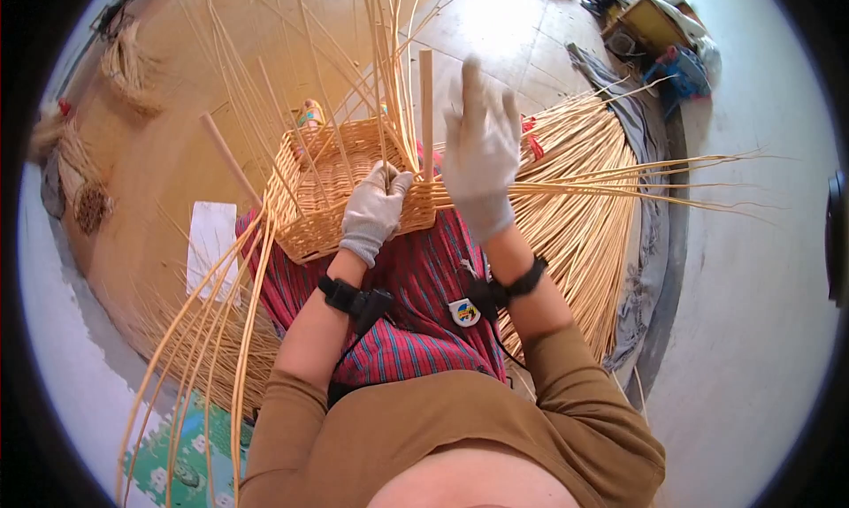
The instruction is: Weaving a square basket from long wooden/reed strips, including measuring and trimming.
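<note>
A half-woven rectangular wicker basket (pixel 340 159) rests on the striped cloth (pixel 402 340) over my lap, with long thin rods standing up from its walls. A round wooden post (pixel 426 110) rises at its right corner, and a second wooden post (pixel 230 159) leans outward at the left. My gloved left hand (pixel 371 209) is closed in a pinch at the near rim, close to the right corner. Raised just right of the basket, my gloved right hand (pixel 482 150) has its fingers stretched out, their tips blurred. Several loose rods (pixel 610 179) run rightward from the corner below it.
A broad bundle of pale rods (pixel 566 260) lies fanned out at the right on a grey cloth (pixel 650 154). More rods (pixel 190 358) trail from the basket's left corner. A white sheet (pixel 210 247) lies at the left. Tied bundles (pixel 128 66) sit at the far left.
</note>
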A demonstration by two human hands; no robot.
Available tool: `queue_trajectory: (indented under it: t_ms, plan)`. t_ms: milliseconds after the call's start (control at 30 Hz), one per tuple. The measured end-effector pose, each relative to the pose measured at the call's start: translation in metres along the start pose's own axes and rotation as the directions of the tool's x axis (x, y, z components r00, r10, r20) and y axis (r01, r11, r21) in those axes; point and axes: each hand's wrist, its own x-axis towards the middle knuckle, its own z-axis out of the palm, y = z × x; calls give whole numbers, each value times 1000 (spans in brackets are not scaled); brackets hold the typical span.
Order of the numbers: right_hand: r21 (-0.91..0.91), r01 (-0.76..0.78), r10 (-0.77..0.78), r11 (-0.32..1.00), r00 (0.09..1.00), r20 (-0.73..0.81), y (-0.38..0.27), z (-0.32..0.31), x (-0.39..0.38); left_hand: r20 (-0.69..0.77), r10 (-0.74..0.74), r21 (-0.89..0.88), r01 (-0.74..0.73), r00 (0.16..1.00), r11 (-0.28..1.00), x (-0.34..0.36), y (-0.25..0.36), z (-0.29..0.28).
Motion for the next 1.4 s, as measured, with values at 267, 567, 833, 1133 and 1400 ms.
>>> queue_trajectory:
  t_ms: [267, 567, 833, 1133, 1400]
  plan:
    - [76, -18, 11, 997, 995, 100, 51, 8, -83, -287, 237, -389, -339, 928, 857, -105, -54, -19]
    - [-89, -11, 37, 996, 955, 294, 5, -2, -89, -539, -156, -369, -66, 828, 927, -134, -144, -93]
    - [53, -57, 51, 997, 993, 111, 0, 1, -84, -536, -150, -345, -54, 831, 937, -120, -170, -105]
    - [25, -76, 72, 997, 988, 137, 0, 2, -80, -566, -163, -373, -75, 808, 925, -105, -185, -107]
    - [40, -64, 60, 997, 994, 89, -2, 1, -76, -604, -104, -253, -66, 790, 965, -105, -190, -108]
